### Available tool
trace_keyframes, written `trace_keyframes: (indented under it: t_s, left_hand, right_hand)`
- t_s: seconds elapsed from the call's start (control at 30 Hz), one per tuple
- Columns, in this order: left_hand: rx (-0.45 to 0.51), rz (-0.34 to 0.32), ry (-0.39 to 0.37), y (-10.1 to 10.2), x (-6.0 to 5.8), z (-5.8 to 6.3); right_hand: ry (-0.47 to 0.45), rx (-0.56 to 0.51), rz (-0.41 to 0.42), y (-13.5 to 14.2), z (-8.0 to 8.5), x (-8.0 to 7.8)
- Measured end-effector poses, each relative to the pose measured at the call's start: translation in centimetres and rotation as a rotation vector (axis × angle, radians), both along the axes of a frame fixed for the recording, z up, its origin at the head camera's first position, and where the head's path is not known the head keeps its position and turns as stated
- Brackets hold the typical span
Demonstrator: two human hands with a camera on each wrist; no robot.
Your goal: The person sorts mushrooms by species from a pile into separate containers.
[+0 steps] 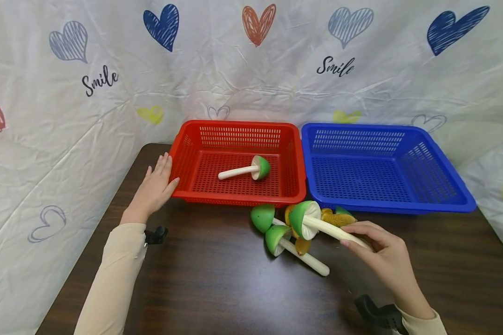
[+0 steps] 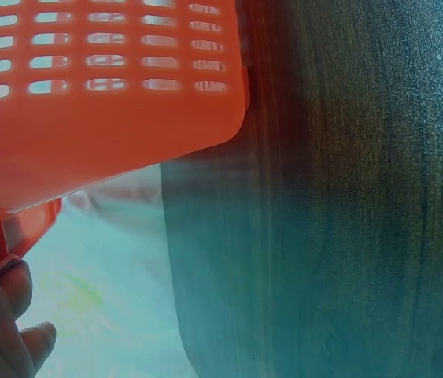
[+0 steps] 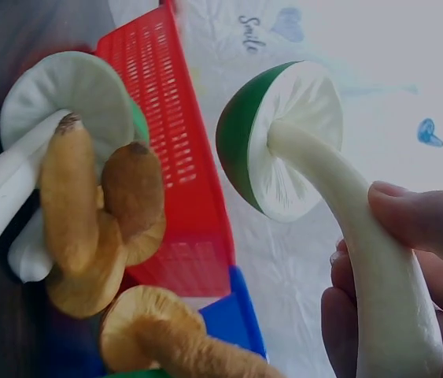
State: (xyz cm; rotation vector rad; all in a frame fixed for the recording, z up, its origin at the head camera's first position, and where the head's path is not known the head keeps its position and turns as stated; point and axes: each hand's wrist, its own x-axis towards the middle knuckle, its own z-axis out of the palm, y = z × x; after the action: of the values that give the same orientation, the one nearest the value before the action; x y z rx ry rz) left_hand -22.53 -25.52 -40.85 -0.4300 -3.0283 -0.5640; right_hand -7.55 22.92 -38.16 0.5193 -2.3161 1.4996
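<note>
My right hand (image 1: 381,260) pinches the white stem of a green-capped toy mushroom (image 1: 305,219), thumb on one side and fingers on the other. In the right wrist view that mushroom (image 3: 296,142) hangs above the pile, cap pointing away from the hand. My left hand (image 1: 152,188) rests with straight fingers against the left rim of the red basket (image 1: 234,197). Inside the basket lies another green-capped mushroom (image 1: 261,167). In front of the baskets, a pile holds green-capped mushrooms (image 1: 276,239) and brown mushrooms (image 3: 71,205), partly hidden behind the held one.
A blue basket (image 1: 385,204) stands right beside the red one. Both sit at the back of the dark wooden table (image 1: 201,279). Behind them hangs a white cloth (image 1: 218,60) printed with hearts and "Smile".
</note>
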Motion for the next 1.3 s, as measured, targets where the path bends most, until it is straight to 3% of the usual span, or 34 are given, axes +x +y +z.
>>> trace_keyframes:
  t_s: [0.23, 0.47, 0.6, 0.8, 0.9, 1.03, 1.3]
  left_hand:
    - [0.005, -0.002, 0.003, 0.1, -0.1, 0.0]
    - [0.002, -0.004, -0.003, 0.1, -0.1, 0.1]
    - [0.001, -0.003, -0.002, 0.0, -0.1, 0.2]
    - [0.000, -0.008, -0.004, 0.1, 0.0, 0.3]
    - [-0.006, -0.007, -0.001, 0.1, 0.0, 0.4]
    - [-0.017, -0.009, 0.004, 0.1, 0.1, 0.5]
    - [-0.013, -0.008, 0.004, 0.1, 0.1, 0.4]
  right_hand:
    - [0.023, -0.122, 0.120, -0.7, 0.4, -1.5]
    - [0.040, -0.105, 0.125, -1.2, 0.8, -2.3]
    - [0.026, -0.135, 0.166, -1.5, 1.2, -2.7]
    - [-0.014, -0.056, 0.113, -2.0, 2.0, -3.0]
    - [0.013, -0.011, 0.102, -2.3, 2.1, -3.3]
    - [0.040, 0.014, 0.115, -3.0, 2.2, -4.1]
    - [0.005, 0.052, 0.136, -4.7, 2.1, -6.0]
